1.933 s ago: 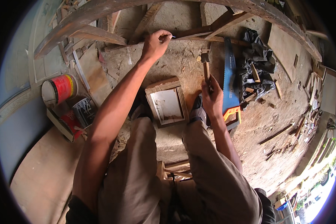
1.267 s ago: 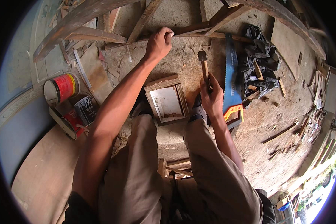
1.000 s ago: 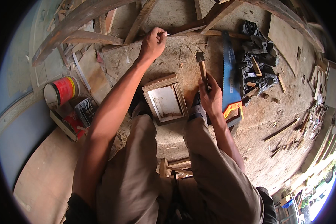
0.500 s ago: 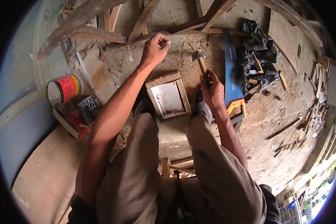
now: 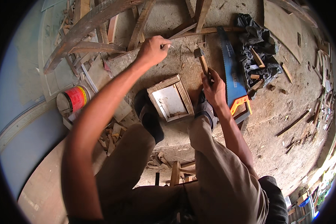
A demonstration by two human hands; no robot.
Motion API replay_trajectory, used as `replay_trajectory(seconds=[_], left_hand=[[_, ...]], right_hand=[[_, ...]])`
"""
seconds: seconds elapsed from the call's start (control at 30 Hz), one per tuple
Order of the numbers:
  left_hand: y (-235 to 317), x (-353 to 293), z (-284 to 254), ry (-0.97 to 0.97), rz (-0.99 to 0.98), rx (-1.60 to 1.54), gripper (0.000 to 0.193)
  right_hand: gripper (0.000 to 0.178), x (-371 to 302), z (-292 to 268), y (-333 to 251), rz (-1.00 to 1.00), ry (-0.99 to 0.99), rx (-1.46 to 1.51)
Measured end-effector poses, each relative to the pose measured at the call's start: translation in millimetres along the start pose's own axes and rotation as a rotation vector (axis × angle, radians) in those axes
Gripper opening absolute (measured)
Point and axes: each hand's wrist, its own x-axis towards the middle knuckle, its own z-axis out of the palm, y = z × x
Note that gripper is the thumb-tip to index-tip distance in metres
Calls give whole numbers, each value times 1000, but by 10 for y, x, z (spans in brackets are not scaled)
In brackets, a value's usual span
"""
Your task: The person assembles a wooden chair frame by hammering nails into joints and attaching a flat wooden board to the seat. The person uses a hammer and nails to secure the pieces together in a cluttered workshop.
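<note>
My right hand is wrapped round the wooden handle of a hammer, whose dark metal head points up and away from me. Farther out on the left, my left hand is closed in a pinch. A thin, short, pale nail-like piece sticks out from its fingertips. Between my feet a small rectangular wooden frame lies on the ground, with a white panel inside it. Neither hand touches the frame.
A blue hand saw with an orange handle lies to the right, beside a crumpled black plastic bag and wood offcuts. Wooden beams cross the far side. A red-labelled can sits at the left. Scraps are scattered at far right.
My left knee has swung left, and my left shoe now shows beside the frame. The hammer head has shifted slightly left with my right hand. The view has moved a little.
</note>
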Motion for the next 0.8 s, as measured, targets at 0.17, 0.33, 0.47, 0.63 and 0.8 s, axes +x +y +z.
replay_trajectory(seconds=[0.17,0.33,0.47,0.63,0.8], left_hand=[[313,-191,471,182,-566,-680,18],[263,-284,681,433,-713,-1086,22],[176,-184,723,428,-720,-1204,21],[168,-57,859,407,-764,-1327,17],[158,-2,966,391,-823,-1274,19]], right_hand=[[44,25,-40,79,-57,41,16],[46,-7,-130,18,13,13,80],[46,-49,-128,118,-66,62,53],[45,-66,-177,97,-36,15,59],[45,-62,-204,49,39,-37,85]])
